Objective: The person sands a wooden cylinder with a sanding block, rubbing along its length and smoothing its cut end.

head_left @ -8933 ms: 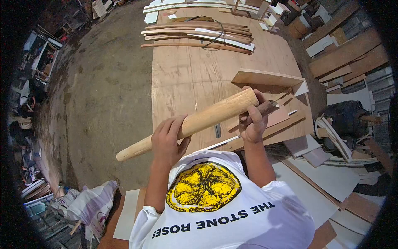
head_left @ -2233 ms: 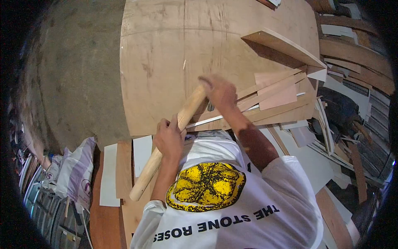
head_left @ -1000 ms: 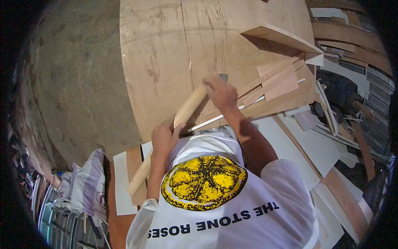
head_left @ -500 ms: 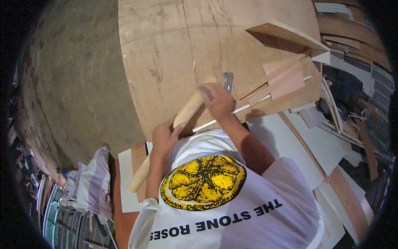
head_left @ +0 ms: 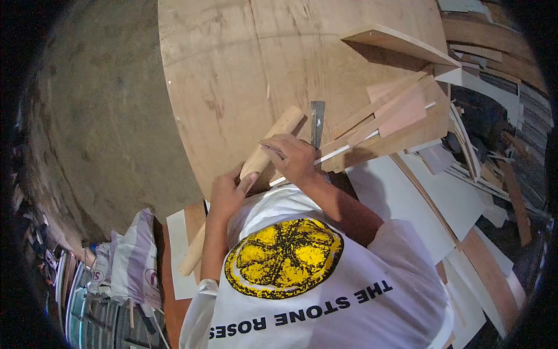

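Observation:
A pale, rounded wooden bat (head_left: 283, 123) lies slantwise over the edge of the plywood tabletop (head_left: 221, 75), thick at its far end. Its thinner end (head_left: 193, 256) comes out below my left forearm. My left hand (head_left: 228, 193) is closed round its middle, thumb on top. My right hand (head_left: 292, 157) rests over the thick part with fingers bent and pressed together. A thin dark edge shows at those fingertips; what it belongs to is too small to tell. Right beside this hand, a flat dark metal blade (head_left: 317, 123) lies on the plywood.
Thin wood strips (head_left: 378, 113) and an upright board (head_left: 401, 45) sit on the tabletop's right side. White sheets (head_left: 378, 195) and offcuts lie to the right. A white-and-purple sack (head_left: 135, 256) stands lower left, by the bare floor (head_left: 104, 128).
My right hand has slid down along the bat toward my left hand, uncovering the thick end. My left hand keeps its hold in nearly the same place.

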Tool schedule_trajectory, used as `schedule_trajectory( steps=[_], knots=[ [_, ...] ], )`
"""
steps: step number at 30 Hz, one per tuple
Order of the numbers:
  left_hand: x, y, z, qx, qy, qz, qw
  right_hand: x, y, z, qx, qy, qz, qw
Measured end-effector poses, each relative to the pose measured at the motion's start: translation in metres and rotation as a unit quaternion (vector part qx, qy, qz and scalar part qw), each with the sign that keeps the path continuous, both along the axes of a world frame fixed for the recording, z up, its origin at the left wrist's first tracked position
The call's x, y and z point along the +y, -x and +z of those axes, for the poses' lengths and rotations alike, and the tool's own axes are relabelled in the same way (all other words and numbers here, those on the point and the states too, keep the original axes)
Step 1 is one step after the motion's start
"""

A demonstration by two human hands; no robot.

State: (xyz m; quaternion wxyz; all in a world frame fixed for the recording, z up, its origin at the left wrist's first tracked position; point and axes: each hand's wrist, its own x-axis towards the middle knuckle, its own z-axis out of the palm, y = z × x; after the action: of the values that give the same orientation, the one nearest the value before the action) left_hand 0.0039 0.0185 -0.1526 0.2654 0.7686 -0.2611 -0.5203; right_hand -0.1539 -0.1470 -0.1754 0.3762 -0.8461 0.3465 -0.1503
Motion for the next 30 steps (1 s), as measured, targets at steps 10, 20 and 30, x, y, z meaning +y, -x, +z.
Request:
schedule_trajectory(
  steps=[10,20,30],
  knots=[
    [0.005,-0.001,-0.014,0.076,-0.007,0.051,0.996,-0.027,-0.002,-0.012,0.064,0.070,-0.067,0.993],
    [0.002,0.001,0.000,-0.005,0.017,0.007,1.000,-0.061,-0.004,0.000,0.260,0.002,-0.134,0.956],
    [-0.008,-0.003,0.017,-0.063,0.000,-0.029,0.998,-0.034,0.019,-0.037,0.080,0.044,-0.021,0.996]
  ],
)
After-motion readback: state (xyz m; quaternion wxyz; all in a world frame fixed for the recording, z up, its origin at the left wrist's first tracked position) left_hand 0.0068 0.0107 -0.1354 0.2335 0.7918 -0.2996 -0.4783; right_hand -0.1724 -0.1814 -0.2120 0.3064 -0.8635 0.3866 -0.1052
